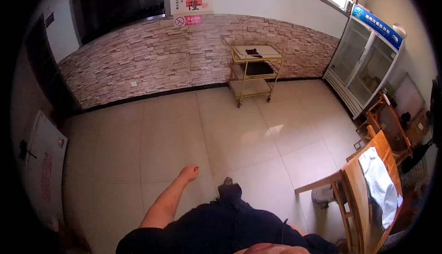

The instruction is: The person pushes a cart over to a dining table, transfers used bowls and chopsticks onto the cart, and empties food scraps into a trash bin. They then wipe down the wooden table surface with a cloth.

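Observation:
My left hand (189,173) hangs in front of my body over the tiled floor (170,143), at the end of a bare forearm. Its fingers are curled into a loose fist, with nothing seen in them. It touches nothing around it. Of my right arm only a small strip of skin shows beside my dark shirt (207,224); the right hand itself is hidden. The tip of one shoe (228,180) pokes out below my dark clothing. To my right stands a wooden table (354,185) with a white cloth (378,185) draped over it.
A gold-framed trolley (256,77) on casters stands by the stone-patterned wall (152,56). A glass-door display fridge (363,60) is in the far right corner, with a wooden chair (391,120) nearer. At left is a white cabinet (46,162). A dark doorway (43,65) lies behind it.

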Tool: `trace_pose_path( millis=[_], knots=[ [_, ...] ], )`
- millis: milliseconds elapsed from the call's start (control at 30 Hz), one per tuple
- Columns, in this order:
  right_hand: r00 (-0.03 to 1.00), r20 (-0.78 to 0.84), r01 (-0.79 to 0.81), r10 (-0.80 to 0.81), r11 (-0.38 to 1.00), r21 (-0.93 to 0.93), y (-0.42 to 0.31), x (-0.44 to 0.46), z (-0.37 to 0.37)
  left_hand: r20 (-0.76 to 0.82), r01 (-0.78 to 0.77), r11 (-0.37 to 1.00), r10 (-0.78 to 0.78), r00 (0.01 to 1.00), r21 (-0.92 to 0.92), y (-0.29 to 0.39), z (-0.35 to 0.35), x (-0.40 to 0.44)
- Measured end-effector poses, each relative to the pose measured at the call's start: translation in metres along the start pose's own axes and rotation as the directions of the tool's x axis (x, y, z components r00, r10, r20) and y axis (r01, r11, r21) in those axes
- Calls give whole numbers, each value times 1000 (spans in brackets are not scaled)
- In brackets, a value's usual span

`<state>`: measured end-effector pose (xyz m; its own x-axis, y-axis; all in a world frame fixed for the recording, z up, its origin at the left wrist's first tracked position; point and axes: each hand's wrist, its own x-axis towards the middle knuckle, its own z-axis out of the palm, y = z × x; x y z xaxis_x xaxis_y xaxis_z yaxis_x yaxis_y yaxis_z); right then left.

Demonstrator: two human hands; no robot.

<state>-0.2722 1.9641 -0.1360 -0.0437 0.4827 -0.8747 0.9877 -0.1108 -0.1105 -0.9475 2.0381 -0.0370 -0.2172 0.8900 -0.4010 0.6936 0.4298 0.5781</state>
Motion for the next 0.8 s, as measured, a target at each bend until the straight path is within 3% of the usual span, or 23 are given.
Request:
trace_pose_path(
  millis=[133,167,200,233,300,333,367,400,467,567,633,700,800],
  knots=[
    [994,-107,-30,31,999,10,-45,83,-134,11,42,999,-41,999,-20,3,-12,74],
    [989,-148,-28,22,999,-40,-69,114,-175,103,33,997,-40,994,68,-13,-7,82],
    [978,-91,-200,186,960,-195,-108,161,-227,191,12,987,-43,981,160,-26,-17,94],
    [965,-263,-83,16,966,-244,-145,160,-277,207,33,995,-52,977,91,-41,-24,89],
    [968,-248,-102,37,962,-254,-233,173,-378,421,-150,939,6,907,309,-153,20,137],
    [933,-355,-47,-59,958,-282,-253,231,-411,351,168,953,-252,902,252,-133,-9,123],
    [915,-387,-4,-111,959,-284,-294,244,-452,256,465,871,-491,833,159,-108,-42,104],
    [900,-401,37,-168,949,-314,-348,237,-496,242,545,834,-547,801,83,-109,-58,96],
    [702,-594,304,-393,920,-248,-429,246,-556,224,567,824,-555,801,10,-131,-76,108],
    [570,-650,464,-502,850,-250,-548,244,-617,205,559,828,-542,815,-32,-147,-113,164],
    [624,-559,469,-547,834,-292,-612,230,-651,188,504,863,-490,851,-28,-151,-146,226],
    [626,-526,480,-576,816,-322,-654,239,-688,147,386,922,-378,914,-24,-147,-182,306],
    [543,-599,505,-588,799,-326,-700,286,-747,24,65,994,-67,997,91,-124,-241,447]
  ],
)
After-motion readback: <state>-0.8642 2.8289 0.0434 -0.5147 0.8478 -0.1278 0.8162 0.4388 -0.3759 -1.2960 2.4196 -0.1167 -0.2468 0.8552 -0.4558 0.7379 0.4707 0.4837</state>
